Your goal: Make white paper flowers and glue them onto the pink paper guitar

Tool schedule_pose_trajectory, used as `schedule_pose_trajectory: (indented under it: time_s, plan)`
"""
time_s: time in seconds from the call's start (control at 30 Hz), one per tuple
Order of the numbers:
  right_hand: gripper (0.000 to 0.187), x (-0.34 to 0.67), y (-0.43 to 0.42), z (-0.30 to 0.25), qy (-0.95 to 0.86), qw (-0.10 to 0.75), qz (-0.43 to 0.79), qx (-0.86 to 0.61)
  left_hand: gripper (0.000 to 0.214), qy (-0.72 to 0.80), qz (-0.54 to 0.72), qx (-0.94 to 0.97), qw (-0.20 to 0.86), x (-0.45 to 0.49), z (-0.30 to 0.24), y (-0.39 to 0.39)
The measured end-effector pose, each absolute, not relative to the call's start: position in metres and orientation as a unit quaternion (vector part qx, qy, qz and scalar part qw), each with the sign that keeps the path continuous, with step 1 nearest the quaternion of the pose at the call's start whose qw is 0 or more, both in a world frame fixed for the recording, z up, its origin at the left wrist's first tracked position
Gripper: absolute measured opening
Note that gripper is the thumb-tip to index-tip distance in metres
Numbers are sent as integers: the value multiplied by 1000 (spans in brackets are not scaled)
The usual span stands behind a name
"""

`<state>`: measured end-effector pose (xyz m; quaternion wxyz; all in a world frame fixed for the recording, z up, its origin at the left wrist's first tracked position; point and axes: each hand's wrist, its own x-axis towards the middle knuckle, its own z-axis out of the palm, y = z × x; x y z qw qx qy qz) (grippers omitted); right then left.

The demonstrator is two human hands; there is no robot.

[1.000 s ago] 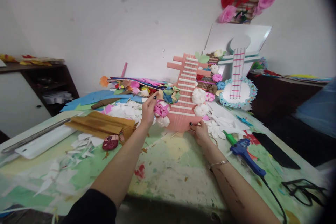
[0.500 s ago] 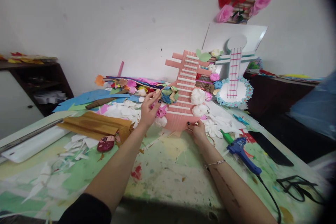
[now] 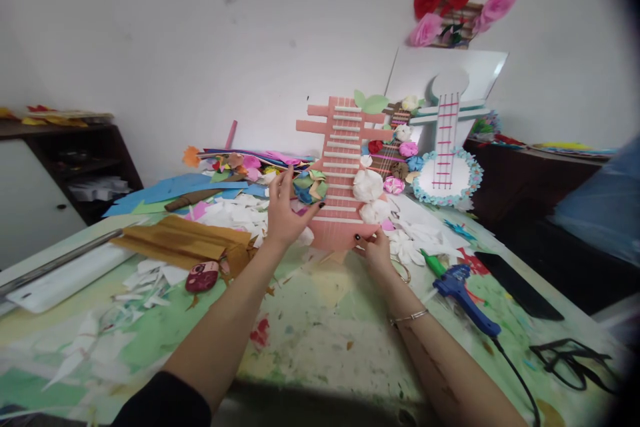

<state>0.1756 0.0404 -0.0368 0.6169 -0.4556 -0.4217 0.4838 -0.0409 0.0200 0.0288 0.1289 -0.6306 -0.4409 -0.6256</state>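
A pink paper guitar [image 3: 341, 167] with white frets stands upright on the paint-stained table [image 3: 320, 320]. White paper flowers [image 3: 369, 185] sit on its right side, and a blue-green paper flower [image 3: 309, 187] is on its left. My right hand [image 3: 374, 250] pinches the guitar's bottom edge. My left hand [image 3: 286, 212] rests against the guitar's left side beside the blue-green flower, covering a pink flower, with its fingers spread.
A blue glue gun [image 3: 463, 290] lies right of my right arm. A white guitar craft [image 3: 447, 163] leans on the wall behind. Brown folded paper [image 3: 185, 240], white scraps [image 3: 150, 280], a metal ruler [image 3: 60, 260] and coloured sheets [image 3: 170, 187] lie left. Black glasses [image 3: 570, 357] rest at far right.
The pink guitar has swung more upright and shifted left. My left hand opened its fingers and moved over the pink flower on the guitar's left side. My right hand stayed at the base.
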Motion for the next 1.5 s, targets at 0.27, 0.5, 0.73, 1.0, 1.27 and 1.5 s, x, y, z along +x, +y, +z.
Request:
schedule_pose_trajectory:
  time_s: [0.27,0.5,0.73,1.0,1.27,1.5]
  plan:
    - [40,171,38,-36,-434,619,481,-443,76,-468,-584,-636,188,-39,29,18]
    - [43,172,38,-36,-450,616,473,-440,61,-464,-542,-646,270,-43,27,19]
    - [46,173,39,-38,-470,613,465,-433,51,-426,-537,-674,274,-50,30,20]
    - [46,172,39,-35,-484,613,456,-427,47,-424,-548,-671,265,-56,26,26]
    - [44,169,38,-39,-505,612,409,-452,58,-412,-570,-647,294,-31,30,8]
    - [34,170,37,-40,-552,598,327,-481,9,-327,-498,-771,225,12,8,-3]
